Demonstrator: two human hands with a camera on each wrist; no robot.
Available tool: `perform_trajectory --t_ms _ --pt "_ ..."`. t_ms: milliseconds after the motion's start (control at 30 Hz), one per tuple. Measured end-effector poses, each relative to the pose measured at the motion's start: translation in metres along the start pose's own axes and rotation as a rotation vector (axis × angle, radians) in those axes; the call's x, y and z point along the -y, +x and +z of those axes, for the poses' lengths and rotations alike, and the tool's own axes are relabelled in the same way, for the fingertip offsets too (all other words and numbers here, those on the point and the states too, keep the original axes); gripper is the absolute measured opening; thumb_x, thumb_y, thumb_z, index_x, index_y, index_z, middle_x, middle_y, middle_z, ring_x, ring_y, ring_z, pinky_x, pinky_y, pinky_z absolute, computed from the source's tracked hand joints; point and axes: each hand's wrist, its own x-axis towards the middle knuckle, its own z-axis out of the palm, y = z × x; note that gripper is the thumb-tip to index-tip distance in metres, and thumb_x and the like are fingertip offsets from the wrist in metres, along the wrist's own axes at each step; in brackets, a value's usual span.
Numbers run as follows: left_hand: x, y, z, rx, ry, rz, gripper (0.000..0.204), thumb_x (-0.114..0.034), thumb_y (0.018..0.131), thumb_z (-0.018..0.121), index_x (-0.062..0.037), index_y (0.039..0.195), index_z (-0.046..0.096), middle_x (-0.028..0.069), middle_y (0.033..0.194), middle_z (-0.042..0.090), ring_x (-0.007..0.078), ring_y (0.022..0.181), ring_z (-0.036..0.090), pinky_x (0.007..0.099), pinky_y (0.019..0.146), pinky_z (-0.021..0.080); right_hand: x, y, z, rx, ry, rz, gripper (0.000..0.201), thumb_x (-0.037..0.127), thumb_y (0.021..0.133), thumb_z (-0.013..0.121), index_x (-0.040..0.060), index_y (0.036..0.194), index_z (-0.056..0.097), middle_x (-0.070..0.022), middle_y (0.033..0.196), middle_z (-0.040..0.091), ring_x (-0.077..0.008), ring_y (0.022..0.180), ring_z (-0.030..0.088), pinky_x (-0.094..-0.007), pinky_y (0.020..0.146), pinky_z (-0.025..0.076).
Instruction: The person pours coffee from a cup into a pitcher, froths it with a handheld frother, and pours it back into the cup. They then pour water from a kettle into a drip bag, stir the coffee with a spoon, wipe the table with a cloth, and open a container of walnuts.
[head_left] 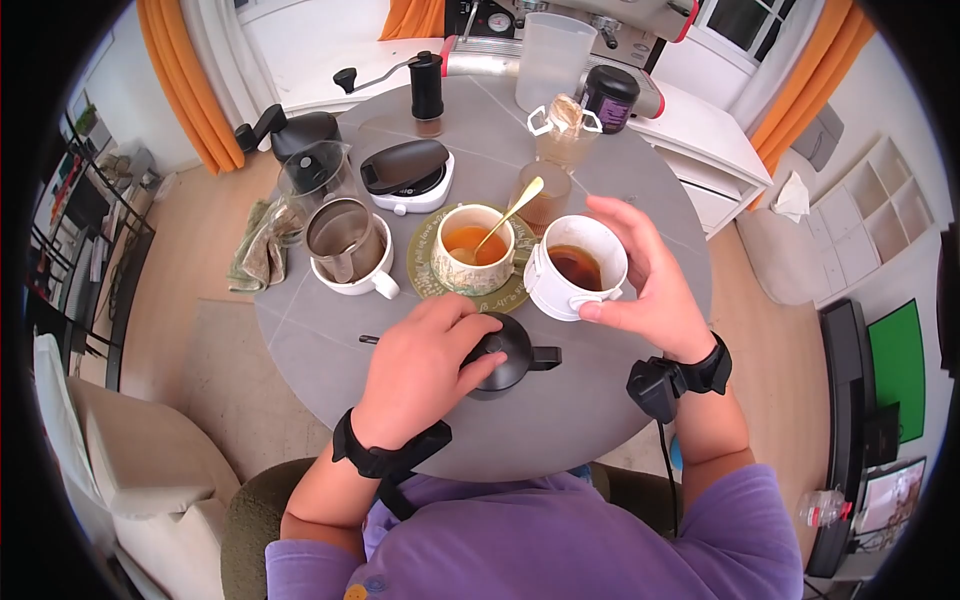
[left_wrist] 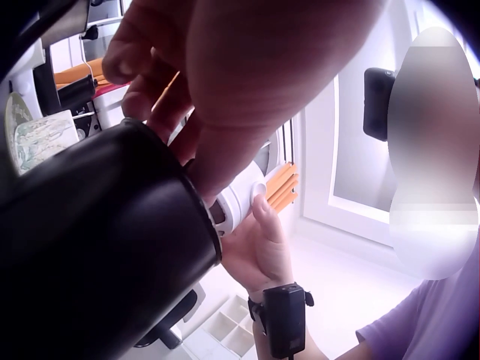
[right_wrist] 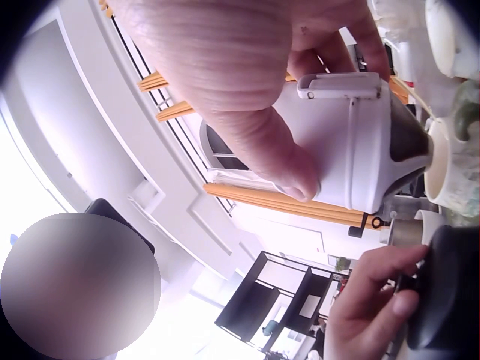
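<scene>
My left hand (head_left: pixel 424 368) reaches over the top of a black kettle (head_left: pixel 512 370). Its thumb and fingers pinch the small knob on the kettle's lid. In the left wrist view the dark kettle body (left_wrist: pixel 97 247) fills the lower left. My right hand (head_left: pixel 650 280) grips a white cup-like vessel (head_left: pixel 540 290) with brown liquid inside, thumb at the near side and fingers round the far side. Its dark, narrower lower part (right_wrist: pixel 409 142) shows in the right wrist view. Just left of it stands a patterned cup (head_left: pixel 470 282) of amber liquid with a gold spoon (head_left: pixel 530 195), on a green saucer (head_left: pixel 422 265).
Left on the round grey table (head_left: pixel 330 385) are a white mug (head_left: pixel 385 284) with a metal cup (head_left: pixel 340 235) in it, a cloth (head_left: pixel 258 255) and a white scale (head_left: pixel 436 195). Behind stand a hand grinder (head_left: pixel 426 85), clear jug (head_left: pixel 553 60) and dark jar (head_left: pixel 608 97).
</scene>
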Motion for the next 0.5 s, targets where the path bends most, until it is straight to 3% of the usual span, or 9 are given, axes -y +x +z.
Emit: perform_trajectory --t_ms 267,500 --pt "0.003 -0.005 0.012 -0.069 -0.076 0.045 0.022 -0.01 0.068 0.067 -0.0066 0.089 0.06 0.0059 0.097 0.057 0.0266 0.091 0.054 0.035 0.075 0.045 -0.015 0.035 -0.023 -0.074 0.029 -0.055 0.077 0.007 0.065 0.073 0.0055 0.129 0.031 -0.011 0.12 0.048 -0.0179 0.112 0.046 -0.0314 0.096 0.034" --pt "0.002 -0.015 0.01 0.016 -0.138 -0.001 0.045 -0.019 0.067 0.071 -0.0069 0.105 0.052 0.009 0.118 0.051 0.0293 0.104 0.051 0.0364 0.085 0.043 -0.062 0.097 -0.047 -0.217 -0.021 -0.013 0.072 0.008 0.068 0.071 0.003 0.128 0.032 -0.0127 0.118 0.05 -0.0189 0.107 0.049 -0.0305 0.092 0.039"
